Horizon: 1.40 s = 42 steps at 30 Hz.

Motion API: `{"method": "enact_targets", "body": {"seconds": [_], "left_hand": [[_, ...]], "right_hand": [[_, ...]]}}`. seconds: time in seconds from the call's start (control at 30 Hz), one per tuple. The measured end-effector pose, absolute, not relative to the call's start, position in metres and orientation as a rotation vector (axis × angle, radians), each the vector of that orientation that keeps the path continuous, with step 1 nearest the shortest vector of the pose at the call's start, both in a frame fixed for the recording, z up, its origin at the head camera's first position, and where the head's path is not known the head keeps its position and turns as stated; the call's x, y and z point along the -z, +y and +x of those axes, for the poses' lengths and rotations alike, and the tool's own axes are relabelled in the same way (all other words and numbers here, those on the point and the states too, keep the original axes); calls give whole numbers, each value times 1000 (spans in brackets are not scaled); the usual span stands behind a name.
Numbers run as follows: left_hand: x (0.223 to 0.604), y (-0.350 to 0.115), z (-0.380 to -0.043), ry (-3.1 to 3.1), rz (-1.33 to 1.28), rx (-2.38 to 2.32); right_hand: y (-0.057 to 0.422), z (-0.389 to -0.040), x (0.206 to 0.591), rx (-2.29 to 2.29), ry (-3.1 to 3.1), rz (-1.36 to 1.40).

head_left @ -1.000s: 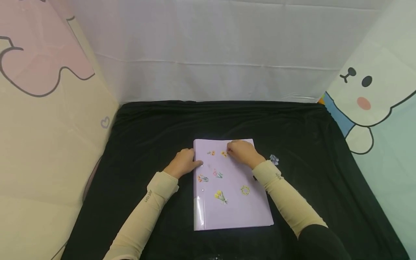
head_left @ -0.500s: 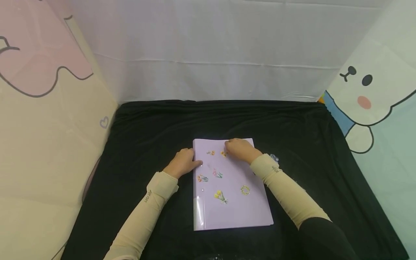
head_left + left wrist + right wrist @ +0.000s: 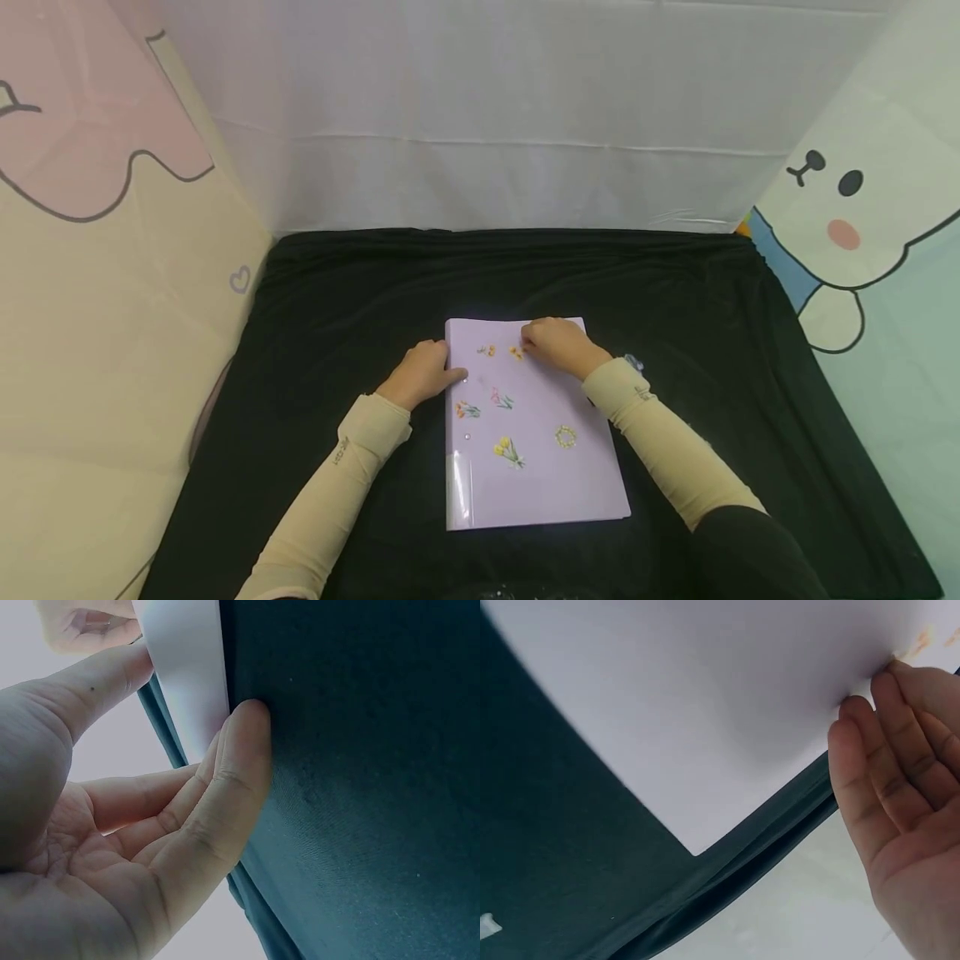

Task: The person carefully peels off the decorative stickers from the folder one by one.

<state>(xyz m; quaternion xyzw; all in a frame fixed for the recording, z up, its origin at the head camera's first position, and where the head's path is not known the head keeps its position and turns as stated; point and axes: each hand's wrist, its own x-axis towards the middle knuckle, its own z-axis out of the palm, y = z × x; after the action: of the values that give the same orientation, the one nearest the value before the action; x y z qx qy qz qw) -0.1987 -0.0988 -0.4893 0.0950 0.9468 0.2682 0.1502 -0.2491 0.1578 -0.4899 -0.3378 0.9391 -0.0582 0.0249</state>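
A lilac binder (image 3: 540,492) lies closed on the black cloth, its spine to the left and flower stickers on its cover. At the upper spine, my left hand (image 3: 418,375) holds on, thumb over the front edge and fingers along the side. The left wrist view shows those fingers bent against the pale spine (image 3: 187,667). My right hand (image 3: 558,343) is at the top of the cover, fingertips touching it by a small yellow-orange flower sticker (image 3: 516,353). In the right wrist view, its fingers (image 3: 855,765) bend loosely, with tips on the cover (image 3: 667,735) close to its top edge.
Black cloth (image 3: 360,283) covers the table. A small grey-blue crumpled thing (image 3: 634,362) lies just right of my right wrist. Pale printed fabric walls (image 3: 487,117) stand behind and on both sides.
My right hand has shifted very slightly left and up, then back a touch, staying by the same sticker. The left hand and the binder hold their places.
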Motion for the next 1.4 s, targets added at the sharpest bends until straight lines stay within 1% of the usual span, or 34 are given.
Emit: {"method": "enact_targets", "body": {"seconds": [0.27, 0.63, 0.93, 1.4], "left_hand": [[488, -100, -199, 2723, 275, -774], [488, -102, -198, 2733, 290, -774], [491, -100, -193, 2718, 274, -789], [489, -99, -199, 2727, 272, -751]], "right_hand": [[155, -252, 490, 192, 2862, -1014], [158, -243, 492, 237, 2915, -1016], [155, -245, 490, 247, 2845, -944], [158, -249, 493, 74, 2912, -995]]}}
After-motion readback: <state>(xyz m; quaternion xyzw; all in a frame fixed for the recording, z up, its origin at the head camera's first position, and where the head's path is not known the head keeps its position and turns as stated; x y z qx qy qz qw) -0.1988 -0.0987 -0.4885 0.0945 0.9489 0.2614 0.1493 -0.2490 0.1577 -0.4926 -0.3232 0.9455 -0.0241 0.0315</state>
